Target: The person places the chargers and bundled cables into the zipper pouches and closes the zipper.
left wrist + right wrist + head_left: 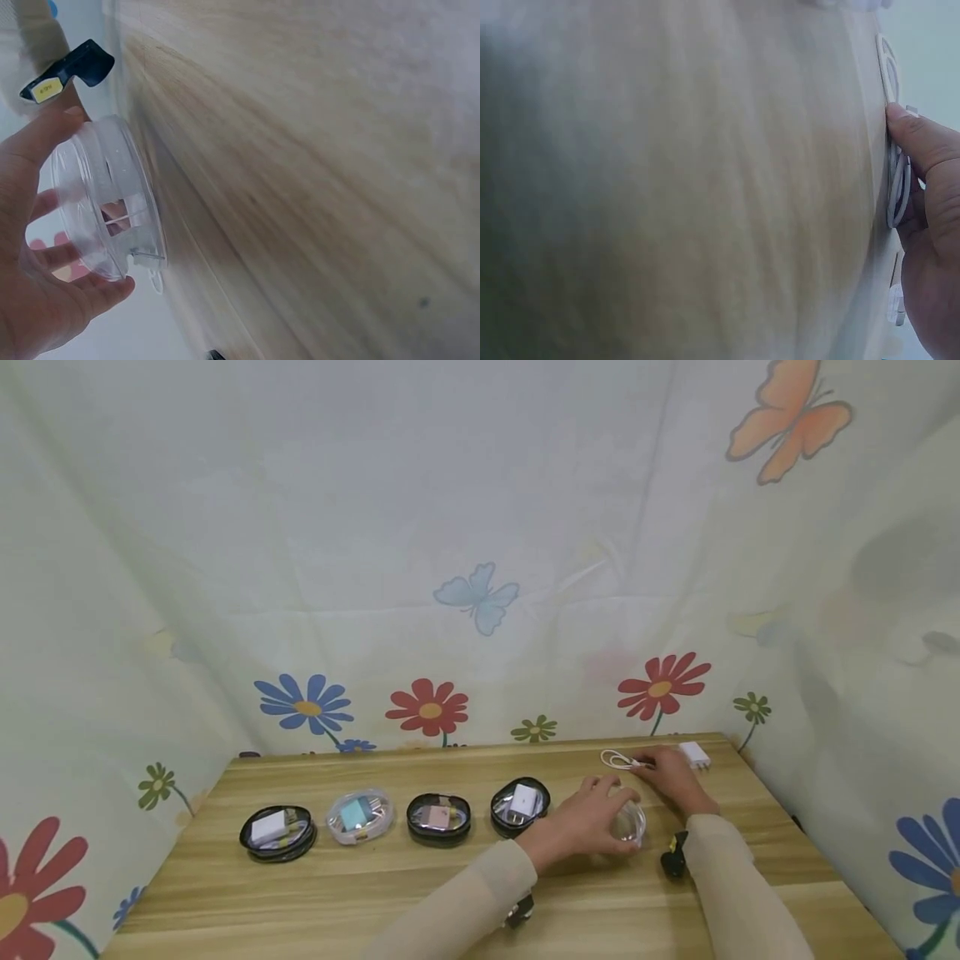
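Clear plastic is what the left hand (pixel 592 825) has hold of: a small round case (pixel 628 822) resting on the wooden surface (pixel 375 893), with thumb and fingers curled about its rim. The left wrist view shows the case (pixel 105 199) apparently empty, so its grip is a loose cage holding the case in place. At about one o'clock from it, the right hand (pixel 675 779) lies over a coiled white cable (pixel 621 761); the right wrist view has the thumb (pixel 922 139) pressed on the loops (pixel 897 176) and the fingers bent behind them, a narrow grip pinching the cable. A white charger plug (pixel 695 753) sits just beyond that hand, near the surface's far edge.

To gather the cable well, I judge it best to keep the loops stacked flat under the thumb, so the coil does not spring apart when it comes off the wood. The left hand should keep the case steady and its mouth unobstructed.

At nine o'clock from the case stands a row of four filled cases (pixel 438 817), well apart from both hands.
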`<state>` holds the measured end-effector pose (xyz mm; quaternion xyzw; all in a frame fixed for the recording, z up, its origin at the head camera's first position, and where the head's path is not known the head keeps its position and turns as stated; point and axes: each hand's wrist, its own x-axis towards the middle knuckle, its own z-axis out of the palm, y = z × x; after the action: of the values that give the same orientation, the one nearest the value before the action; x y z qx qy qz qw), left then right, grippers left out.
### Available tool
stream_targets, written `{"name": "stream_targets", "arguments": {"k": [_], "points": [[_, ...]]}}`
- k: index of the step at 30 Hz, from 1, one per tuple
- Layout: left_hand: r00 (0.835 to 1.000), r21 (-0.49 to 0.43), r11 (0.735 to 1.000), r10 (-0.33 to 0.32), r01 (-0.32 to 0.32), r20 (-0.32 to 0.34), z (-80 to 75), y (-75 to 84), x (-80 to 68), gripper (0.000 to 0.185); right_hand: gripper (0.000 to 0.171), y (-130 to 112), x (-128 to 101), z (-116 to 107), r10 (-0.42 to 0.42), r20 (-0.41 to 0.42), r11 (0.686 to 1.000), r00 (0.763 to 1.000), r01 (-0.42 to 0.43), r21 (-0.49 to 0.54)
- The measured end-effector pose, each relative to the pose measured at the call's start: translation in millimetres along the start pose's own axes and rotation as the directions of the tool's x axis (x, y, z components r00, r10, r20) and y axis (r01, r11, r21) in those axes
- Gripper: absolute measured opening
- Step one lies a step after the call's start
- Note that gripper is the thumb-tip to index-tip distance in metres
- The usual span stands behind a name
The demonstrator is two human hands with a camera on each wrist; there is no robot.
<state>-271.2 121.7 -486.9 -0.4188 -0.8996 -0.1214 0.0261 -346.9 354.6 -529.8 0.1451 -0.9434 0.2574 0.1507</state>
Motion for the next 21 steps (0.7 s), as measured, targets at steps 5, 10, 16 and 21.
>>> {"name": "stream_targets", "arguments": {"k": [5,10,16,21], "points": [[1.000,0.011,1.000,0.001,-0.001,0.002,1.7,0.6,0.9,0.068,0.018,-5,-1,1,-0.003,-0.007,1.000,1.000,0.003,0.017],[1.000,0.009,1.000,-0.004,0.004,0.005,1.4,0.1,1.7,0.069,0.017,-6,-2,-2,-0.034,-0.023,0.999,0.999,0.034,-0.002],[1.000,0.009,1.000,-0.007,0.007,0.003,2.5,0.0,2.2,0.069,0.018,-6,-7,-9,0.063,-0.015,0.997,0.998,-0.062,0.055],[1.000,0.023,1.000,-0.005,0.005,0.003,3.5,-0.2,2.7,0.070,0.021,-9,-9,-15,0.192,0.004,0.968,0.981,-0.190,0.166]]}}
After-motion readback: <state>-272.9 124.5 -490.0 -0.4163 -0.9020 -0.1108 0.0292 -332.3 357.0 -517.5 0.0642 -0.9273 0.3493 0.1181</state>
